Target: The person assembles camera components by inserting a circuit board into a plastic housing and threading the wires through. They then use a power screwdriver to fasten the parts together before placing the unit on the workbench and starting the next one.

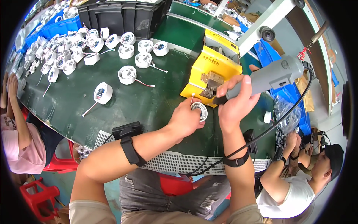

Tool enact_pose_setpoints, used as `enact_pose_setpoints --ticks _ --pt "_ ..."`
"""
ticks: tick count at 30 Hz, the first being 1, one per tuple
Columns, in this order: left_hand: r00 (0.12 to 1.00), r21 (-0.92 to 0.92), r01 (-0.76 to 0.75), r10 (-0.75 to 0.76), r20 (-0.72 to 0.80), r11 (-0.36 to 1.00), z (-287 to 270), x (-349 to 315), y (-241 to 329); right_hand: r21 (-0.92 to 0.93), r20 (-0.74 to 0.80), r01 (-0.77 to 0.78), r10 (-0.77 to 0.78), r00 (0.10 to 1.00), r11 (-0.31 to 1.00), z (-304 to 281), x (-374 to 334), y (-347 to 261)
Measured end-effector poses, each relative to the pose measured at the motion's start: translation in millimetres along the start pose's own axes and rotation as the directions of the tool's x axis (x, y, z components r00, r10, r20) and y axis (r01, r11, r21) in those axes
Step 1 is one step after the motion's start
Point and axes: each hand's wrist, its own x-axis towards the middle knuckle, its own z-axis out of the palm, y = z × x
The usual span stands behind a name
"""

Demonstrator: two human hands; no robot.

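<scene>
My left hand (184, 118) is closed around a white round plastic housing (201, 109), held just in front of the yellow screw feeder (198, 71). A short white wire stands up above that hand. In my right hand (238, 102) is a grey electric screwdriver (276, 76), tilted so that its dark nose points down and left at the feeder's front corner. The bit's tip cannot be made out there. A black cable runs from the screwdriver's rear down across my right forearm. Similar white housings (127, 74), several with wires, lie on the green table to the left.
A black crate (119, 16) stands at the back left, beside a blue bin (56, 28) heaped with white parts. Right of the feeder are blue bins (287, 89) and clear plastic bags (285, 115). Co-workers sit at both sides; a red stool (39, 198) stands lower left.
</scene>
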Motion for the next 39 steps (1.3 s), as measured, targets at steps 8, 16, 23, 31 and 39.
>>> enact_pose_setpoints --ticks 8,16,23,31,39 --pt "0.999 0.022 -0.003 0.003 0.038 1.0 0.1 -2.6 6.6 0.039 0.003 -0.062 0.062 0.998 0.997 -4.5 -23.7 -4.2" --pt "0.998 0.037 0.014 -0.016 0.054 0.999 -0.6 -4.5 9.4 0.043 0.045 -0.083 0.082 0.996 0.996 -5.1 -27.1 2.9" --pt "0.998 0.035 0.01 -0.013 0.06 0.999 -2.4 -4.6 11.3 0.05 0.076 -0.096 0.092 0.993 0.994 -5.5 -29.9 9.1" --pt "0.988 0.287 -0.111 0.075 0.133 0.952 -2.2 5.0 15.1 0.132 0.161 -0.089 0.067 0.985 0.987 -24.3 -25.1 2.2" --pt "0.618 0.963 0.11 0.742 -0.261 0.247 -112.7 -23.9 95.4 -0.794 -0.171 0.014 -0.245 0.954 0.608 -148.8 -0.8 18.1"
